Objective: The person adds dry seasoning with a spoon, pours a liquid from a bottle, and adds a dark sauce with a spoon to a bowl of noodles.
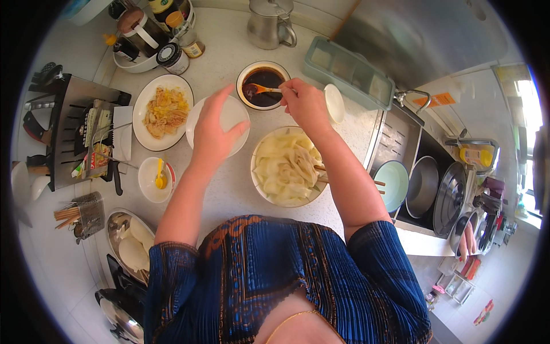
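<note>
My right hand [303,103] pinches the handle of a spoon [264,89], whose head rests in dark brown sauce inside a white bowl [240,80]. My left hand [215,123] holds nothing; its fingers and thumb are apart above a white plate [232,146], just left of the sauce bowl. Below my right forearm sits a large bowl [252,172] heaped with wide, pale strips [283,163] that look like noodles. Chopsticks [379,187] stick out from its right side, partly hidden by the forearm. A small white dish [334,103] stands beside my right wrist.
At left are a plate of cooked egg [166,114], a small bowl [146,180] with a yellow spoon, and a knife rack [69,132]. Seasoning jars [172,57], a metal jug [263,28] and a divided green box [346,74] line the back. The sink [395,135] lies right.
</note>
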The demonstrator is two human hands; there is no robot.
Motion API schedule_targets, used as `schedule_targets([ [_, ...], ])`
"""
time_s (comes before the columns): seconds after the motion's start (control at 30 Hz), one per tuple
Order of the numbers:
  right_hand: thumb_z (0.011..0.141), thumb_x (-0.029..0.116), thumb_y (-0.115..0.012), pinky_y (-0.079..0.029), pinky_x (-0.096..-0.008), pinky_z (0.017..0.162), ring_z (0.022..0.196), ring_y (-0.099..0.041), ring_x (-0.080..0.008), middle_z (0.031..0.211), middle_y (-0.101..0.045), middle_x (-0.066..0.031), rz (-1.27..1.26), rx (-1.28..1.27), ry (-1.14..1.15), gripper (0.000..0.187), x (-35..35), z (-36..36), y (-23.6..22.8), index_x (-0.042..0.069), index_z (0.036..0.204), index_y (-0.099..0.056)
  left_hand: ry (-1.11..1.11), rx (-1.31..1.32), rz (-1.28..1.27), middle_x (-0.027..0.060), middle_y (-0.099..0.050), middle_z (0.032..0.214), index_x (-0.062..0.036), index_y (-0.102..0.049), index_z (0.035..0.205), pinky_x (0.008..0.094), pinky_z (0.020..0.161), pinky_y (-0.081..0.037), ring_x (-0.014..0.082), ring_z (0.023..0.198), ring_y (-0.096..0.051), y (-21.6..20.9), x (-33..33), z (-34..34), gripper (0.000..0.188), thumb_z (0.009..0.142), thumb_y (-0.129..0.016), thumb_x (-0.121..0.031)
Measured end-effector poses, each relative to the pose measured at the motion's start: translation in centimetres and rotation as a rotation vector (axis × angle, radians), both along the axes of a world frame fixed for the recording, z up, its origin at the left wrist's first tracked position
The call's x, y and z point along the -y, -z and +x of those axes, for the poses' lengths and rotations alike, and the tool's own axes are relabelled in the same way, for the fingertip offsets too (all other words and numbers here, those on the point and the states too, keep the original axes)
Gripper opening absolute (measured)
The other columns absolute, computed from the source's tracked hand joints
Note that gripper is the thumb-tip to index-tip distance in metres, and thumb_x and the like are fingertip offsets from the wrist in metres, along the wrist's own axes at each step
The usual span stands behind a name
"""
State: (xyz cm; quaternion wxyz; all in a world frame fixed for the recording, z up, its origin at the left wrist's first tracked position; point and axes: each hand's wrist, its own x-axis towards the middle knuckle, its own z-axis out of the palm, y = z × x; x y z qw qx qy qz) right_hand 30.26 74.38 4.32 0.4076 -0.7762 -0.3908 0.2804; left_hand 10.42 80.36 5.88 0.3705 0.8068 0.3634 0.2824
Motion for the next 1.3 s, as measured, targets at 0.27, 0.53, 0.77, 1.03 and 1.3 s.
schedule_targets([
  [0.27, 0.089, 0.016, -0.054, -0.05, -0.029, 0.056, 0.051, -0.063, -0.0162, 0.059, -0.065, -0.0054, 0.017, -0.057, -0.026, 0.018, -0.2, -0.6, 0.0, 0.003, 0.086, -0.066, -0.086, 0.023, -0.01, 0.01, -0.059, 0.119, -0.0054, -0.052, 0.128, 0.0332, 0.089, -0.046, 0.0213, 0.11, -0.056, -0.8, 3.6, -3.7, 0.056, 0.075, -0.07, -0.001],
  [0.53, 0.089, 0.015, -0.055, -0.052, -0.0267, 0.053, 0.052, -0.063, -0.0144, 0.063, -0.065, -0.0069, -0.073, -0.284, 0.006, 0.018, -0.1, -0.1, -0.4, 0.001, 0.09, -0.066, -0.103, 0.066, -0.084, 0.0102, -0.061, 0.113, -0.003, -0.055, 0.123, 0.0312, 0.084, -0.048, 0.0196, 0.102, -0.06, -0.1, 7.0, -5.9, 0.046, 0.079, -0.067, 0.0],
  [0.77, 0.088, 0.014, -0.058, -0.053, -0.0262, 0.054, 0.058, -0.062, -0.0139, 0.072, -0.064, -0.0067, -0.013, -0.608, 0.088, 0.017, 1.0, 1.4, 0.8, 0.0, 0.093, -0.065, -0.138, 0.125, -0.276, 0.0088, -0.062, 0.108, -0.0035, -0.056, 0.123, 0.0281, 0.081, -0.049, 0.0157, 0.096, -0.06, 1.8, 9.2, -7.0, 0.041, 0.083, -0.065, -0.002],
  [1.03, 0.093, 0.017, -0.055, -0.051, -0.0237, 0.06, 0.064, -0.058, -0.0095, 0.077, -0.062, -0.0015, 0.062, -0.721, 0.1, 0.018, 2.5, 2.5, 0.3, 0.003, 0.098, -0.064, -0.202, 0.132, -0.814, 0.0083, -0.061, 0.106, -0.0044, -0.05, 0.131, 0.0294, 0.079, -0.05, 0.0153, 0.09, -0.061, 6.0, 12.4, -7.6, 0.042, 0.092, -0.059, -0.016],
  [1.3, 0.093, 0.016, -0.055, -0.051, -0.0245, 0.06, 0.061, -0.057, -0.0099, 0.077, -0.062, -0.0027, 0.116, -0.71, 0.111, 0.017, 2.5, 2.9, -0.1, 0.002, 0.101, -0.063, -0.022, 0.205, -1.164, 0.0125, -0.058, 0.113, -0.0071, -0.026, 0.144, 0.0337, 0.083, -0.051, 0.0196, 0.097, -0.061, 5.1, 13.9, -5.8, 0.057, 0.1, -0.04, -0.041],
])
